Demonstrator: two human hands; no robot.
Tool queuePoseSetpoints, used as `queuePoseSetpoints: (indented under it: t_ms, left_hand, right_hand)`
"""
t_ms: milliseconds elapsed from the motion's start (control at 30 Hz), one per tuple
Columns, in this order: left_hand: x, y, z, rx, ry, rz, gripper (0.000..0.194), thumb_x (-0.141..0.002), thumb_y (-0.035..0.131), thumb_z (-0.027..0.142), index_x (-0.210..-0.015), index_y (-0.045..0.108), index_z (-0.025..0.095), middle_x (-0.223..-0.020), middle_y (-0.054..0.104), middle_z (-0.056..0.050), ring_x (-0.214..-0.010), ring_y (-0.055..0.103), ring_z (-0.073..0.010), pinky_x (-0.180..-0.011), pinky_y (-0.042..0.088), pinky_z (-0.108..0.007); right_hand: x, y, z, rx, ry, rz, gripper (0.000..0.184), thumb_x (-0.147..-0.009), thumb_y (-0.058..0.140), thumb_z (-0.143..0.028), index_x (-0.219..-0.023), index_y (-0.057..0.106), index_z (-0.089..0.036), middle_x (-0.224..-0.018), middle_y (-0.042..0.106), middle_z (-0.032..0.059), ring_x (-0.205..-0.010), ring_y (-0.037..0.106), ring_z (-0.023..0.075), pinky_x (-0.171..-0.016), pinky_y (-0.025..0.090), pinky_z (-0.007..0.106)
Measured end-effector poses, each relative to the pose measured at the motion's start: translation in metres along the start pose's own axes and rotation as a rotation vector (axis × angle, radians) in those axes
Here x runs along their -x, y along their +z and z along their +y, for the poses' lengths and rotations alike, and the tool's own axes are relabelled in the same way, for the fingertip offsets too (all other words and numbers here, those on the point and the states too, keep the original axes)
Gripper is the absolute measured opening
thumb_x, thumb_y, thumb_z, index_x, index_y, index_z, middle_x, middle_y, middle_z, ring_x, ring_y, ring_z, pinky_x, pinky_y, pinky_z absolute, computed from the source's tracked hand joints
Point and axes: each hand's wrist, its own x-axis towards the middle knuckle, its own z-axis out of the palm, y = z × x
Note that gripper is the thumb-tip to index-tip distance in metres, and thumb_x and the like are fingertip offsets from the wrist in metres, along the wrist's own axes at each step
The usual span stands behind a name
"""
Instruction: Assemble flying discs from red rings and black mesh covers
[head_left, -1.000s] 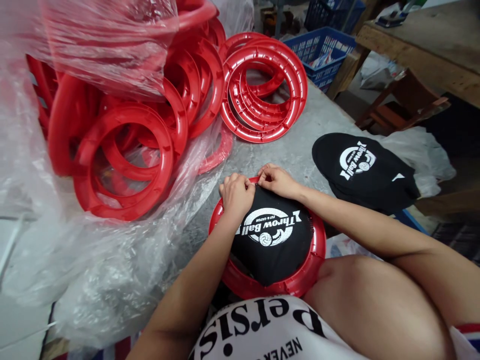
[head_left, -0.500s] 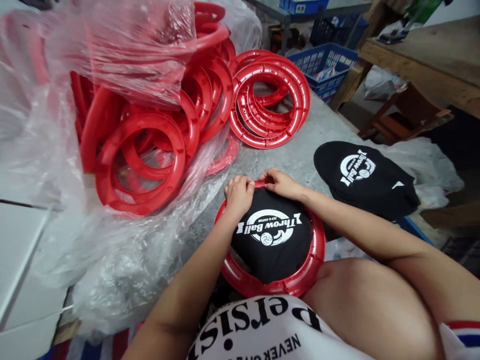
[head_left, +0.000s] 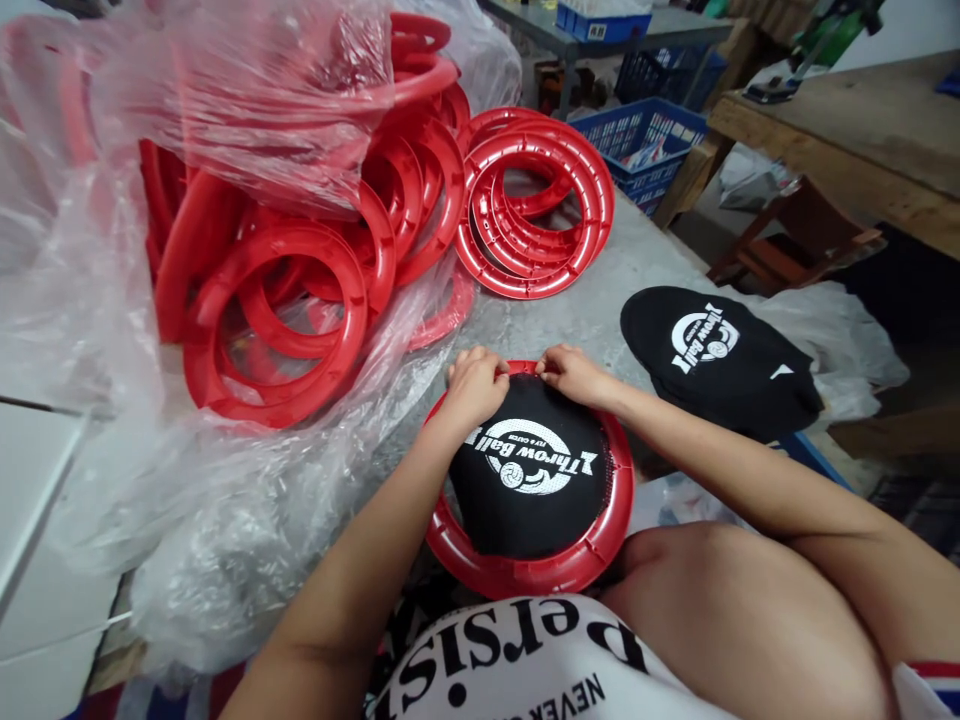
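Note:
A red plastic ring (head_left: 619, 500) rests against my body at the table's near edge. Across its opening lies a black mesh fabric disc (head_left: 540, 530) printed with white "Throw Ball" lettering. A gap shows between fabric and ring at the lower left. My left hand (head_left: 477, 385) pinches the fabric's edge at the ring's far rim, fingers curled. Just to the right, my right hand (head_left: 571, 376) pinches the same far edge. A short stretch of red rim shows between the hands. The fingertips partly hide what they press.
Many red rings (head_left: 281, 400) lie heaped under clear plastic film (head_left: 247, 90) at the left. More stacked rings (head_left: 536, 285) stand ahead. Black printed fabric discs (head_left: 712, 380) are piled at the right. Beyond are a blue crate (head_left: 637, 140) and a wooden chair (head_left: 795, 235).
My right hand has shifted slightly right along the rim, widening the gap between the hands. The fabric's print sits a little further left and is tilted more. The view has moved slightly.

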Motion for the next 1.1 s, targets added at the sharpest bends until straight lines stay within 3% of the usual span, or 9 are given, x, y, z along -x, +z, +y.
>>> queuePoseSetpoints:
  t_ms: [167,400,567,700,833,967,1100]
  left_hand:
    - [-0.002,0.008,0.006,0.109,-0.066,-0.008,0.012,-0.088,0.059,0.026,-0.085,0.070,0.025,-0.120,0.065,-0.005,-0.120,0.053,-0.0285,-0.106,0.039,-0.047]
    - [0.001,0.017,0.002,0.155,-0.057,0.074,0.010,-0.084,0.067,0.031,-0.077,0.067,0.024,-0.117,0.065,-0.003,-0.117,0.053,-0.0265,-0.105,0.040,-0.045]
    - [0.000,0.019,0.000,0.197,-0.069,0.100,0.009,-0.083,0.066,0.026,-0.074,0.066,0.024,-0.116,0.066,-0.002,-0.116,0.054,-0.0248,-0.106,0.040,-0.043]
    - [0.001,0.019,-0.001,0.223,-0.050,0.108,0.009,-0.082,0.066,0.022,-0.073,0.066,0.024,-0.117,0.066,-0.002,-0.118,0.054,-0.0244,-0.107,0.040,-0.042]
    - [0.003,0.018,-0.002,0.217,-0.031,0.095,0.008,-0.081,0.066,0.021,-0.074,0.066,0.023,-0.118,0.066,-0.002,-0.118,0.054,-0.0241,-0.107,0.040,-0.041]
    - [0.002,0.018,0.000,0.205,-0.045,0.099,0.009,-0.083,0.065,0.022,-0.074,0.065,0.023,-0.118,0.066,-0.002,-0.117,0.054,-0.0238,-0.107,0.041,-0.040]
    - [0.001,0.019,0.001,0.213,-0.052,0.121,0.010,-0.084,0.063,0.021,-0.074,0.064,0.023,-0.116,0.067,-0.002,-0.116,0.055,-0.0240,-0.106,0.041,-0.041]
  right_hand:
    - [-0.002,-0.002,-0.002,-0.222,0.058,0.101,0.024,-0.070,0.055,-0.006,-0.087,0.066,-0.019,-0.098,0.069,0.0050,-0.087,0.060,0.0188,-0.090,0.049,0.035]
    - [-0.002,-0.003,0.001,-0.482,0.197,0.165,0.022,-0.066,0.053,-0.009,-0.083,0.065,-0.017,-0.081,0.069,0.0023,-0.070,0.058,0.0147,-0.073,0.049,0.027]
    - [-0.001,0.001,-0.009,-0.463,0.202,0.056,0.018,-0.071,0.059,-0.014,-0.087,0.068,-0.017,-0.072,0.068,0.0007,-0.062,0.056,0.0139,-0.064,0.047,0.026]
    - [-0.002,0.008,-0.012,-0.291,0.060,-0.039,0.007,-0.074,0.064,-0.015,-0.078,0.068,-0.018,-0.084,0.071,0.0031,-0.082,0.063,0.0178,-0.081,0.050,0.030]
    - [-0.001,0.011,-0.007,-0.156,-0.044,-0.031,0.006,-0.073,0.069,-0.015,-0.071,0.066,-0.020,-0.095,0.071,0.0039,-0.100,0.063,0.0206,-0.098,0.046,0.036]
    - [0.000,0.012,-0.005,-0.170,-0.048,-0.031,0.008,-0.076,0.067,-0.015,-0.070,0.065,-0.019,-0.098,0.070,0.0047,-0.100,0.062,0.0206,-0.098,0.045,0.037]
    - [0.000,0.012,-0.006,-0.176,0.001,-0.024,0.008,-0.079,0.065,-0.018,-0.071,0.063,-0.019,-0.101,0.068,0.0053,-0.093,0.062,0.0185,-0.089,0.048,0.032]
